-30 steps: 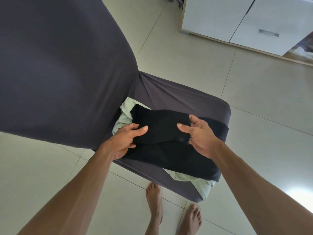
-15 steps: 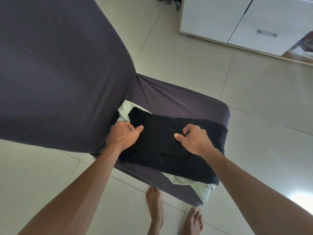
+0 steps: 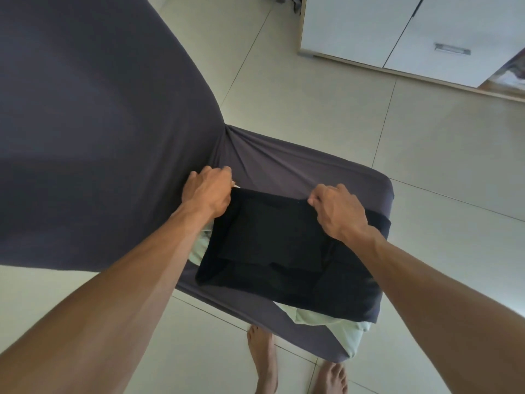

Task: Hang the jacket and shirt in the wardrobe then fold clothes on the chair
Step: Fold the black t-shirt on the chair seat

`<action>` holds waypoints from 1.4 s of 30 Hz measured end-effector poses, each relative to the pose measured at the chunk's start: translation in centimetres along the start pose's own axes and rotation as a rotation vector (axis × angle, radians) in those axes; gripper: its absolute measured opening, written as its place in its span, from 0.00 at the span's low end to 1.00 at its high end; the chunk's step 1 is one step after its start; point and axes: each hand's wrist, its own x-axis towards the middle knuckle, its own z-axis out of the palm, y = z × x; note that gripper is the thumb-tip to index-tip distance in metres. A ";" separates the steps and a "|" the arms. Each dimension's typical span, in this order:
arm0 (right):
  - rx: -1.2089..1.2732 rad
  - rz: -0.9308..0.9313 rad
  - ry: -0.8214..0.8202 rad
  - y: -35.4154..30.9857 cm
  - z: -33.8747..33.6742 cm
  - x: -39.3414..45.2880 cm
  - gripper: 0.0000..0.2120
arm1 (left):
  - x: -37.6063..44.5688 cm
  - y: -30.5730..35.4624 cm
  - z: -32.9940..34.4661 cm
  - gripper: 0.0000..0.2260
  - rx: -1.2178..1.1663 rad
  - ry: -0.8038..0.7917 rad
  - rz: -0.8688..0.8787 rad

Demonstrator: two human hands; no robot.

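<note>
A black garment (image 3: 281, 245) lies folded on the seat of a chair (image 3: 298, 169) with a dark grey cover. Under it lies a pale green garment (image 3: 335, 322), showing at the seat's front edge and at the left. My left hand (image 3: 208, 191) grips the black garment's far left corner, next to the chair's back. My right hand (image 3: 338, 209) pinches its far edge toward the right. A smaller folded layer rests on top of the black garment between my hands.
The chair's tall backrest (image 3: 85, 123) fills the left of the view. A white wardrobe (image 3: 397, 29) with a drawer handle stands on the tiled floor (image 3: 312, 109) at the top right. My bare feet (image 3: 298, 365) stand just in front of the seat.
Both hands moved away from me to the far edge of the black garment, carrying its near part over into a fold. The garment now lies flatter and wider on the seat.
</note>
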 end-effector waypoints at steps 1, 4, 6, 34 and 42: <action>0.020 0.010 0.006 0.2 0.1 -0.1 0.07 | -0.1 -0.2 -0.1 0.11 -0.059 -0.026 0.007; -0.013 0.002 0.004 0.4 0.2 -0.1 0.07 | 0.0 -0.4 -0.1 0.12 -0.095 -0.085 0.024; -0.029 -0.004 -0.007 0.3 0.3 0.1 0.05 | 0.3 -0.3 -0.1 0.10 -0.099 -0.053 -0.026; 0.070 0.011 0.268 9.6 1.6 -10.3 0.17 | -1.0 11.4 3.5 0.12 -0.106 0.278 0.335; -0.062 0.053 0.148 11.4 4.5 -12.4 0.11 | -3.6 15.8 5.8 0.18 -0.102 0.058 0.171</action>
